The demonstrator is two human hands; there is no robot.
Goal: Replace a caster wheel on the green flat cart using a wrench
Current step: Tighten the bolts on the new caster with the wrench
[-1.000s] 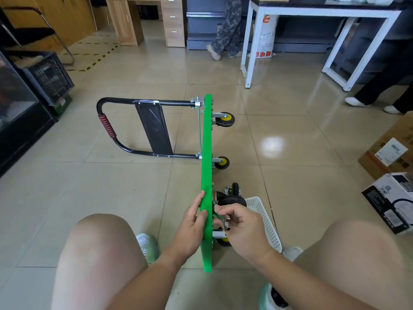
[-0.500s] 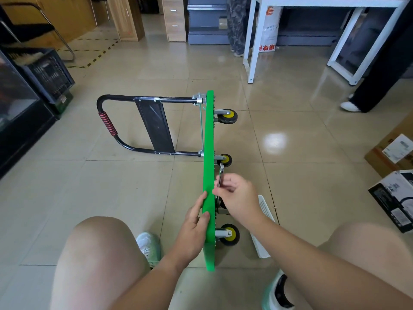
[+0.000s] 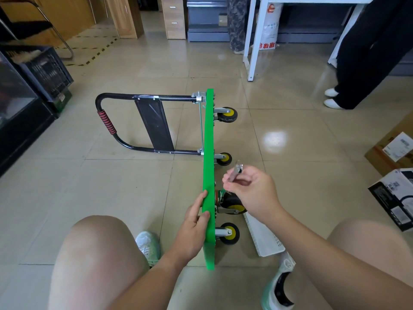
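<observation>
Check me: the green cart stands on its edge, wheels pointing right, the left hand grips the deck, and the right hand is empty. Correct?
No. The right hand is not empty: its fingers pinch a metal wrench, held clear of the green cart. The head view shows it. The rest stands: the cart is on its edge, wheels pointing right, left hand gripping the deck.

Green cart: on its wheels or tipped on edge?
Tipped on edge. The green cart stands on its long side, casters pointing sideways; the left hand grips its rim.
</observation>
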